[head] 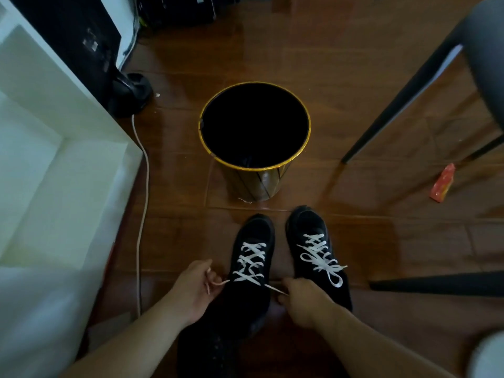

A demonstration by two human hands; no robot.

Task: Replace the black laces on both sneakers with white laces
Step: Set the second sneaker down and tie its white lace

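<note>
nearest to us, our left hand (195, 289) sits just left of the left sneaker (252, 264), fingers curled and pinching one free end of its white lace (249, 264); the end runs from the lowest eyelets to our fingertips, with a short tail hanging below them. our right hand (302, 298) sits between the heels of the two sneakers, fingers curled and pinching the other free end, which stretches taut from the shoe's right side. both forearms enter from the bottom edge.

the left sneaker is black, toe pointing away from us, and its white lace crosses in several rows up the tongue; it is not knotted. the right sneaker (317, 255), also black, stands just beside it, set slightly further forward. its own white lace (321, 256) is threaded and tied in a bow, one loop lying over the shoe's right edge. we see no black lace on either shoe.

both sneakers stand on a brown wooden floor (381, 241). just beyond the toes stands a round bin (255, 126) with a gold rim; its inside is dark and we cannot tell what it holds. a white cable (143, 214) runs along the floor at left, beside white furniture (54, 159). at right, dark chair legs (403, 105) slant across the floor, and a small red wrapper (443, 182) lies near them. at the far top, dark equipment (177, 9) stands against the wall; it is too dim to identify.
</note>
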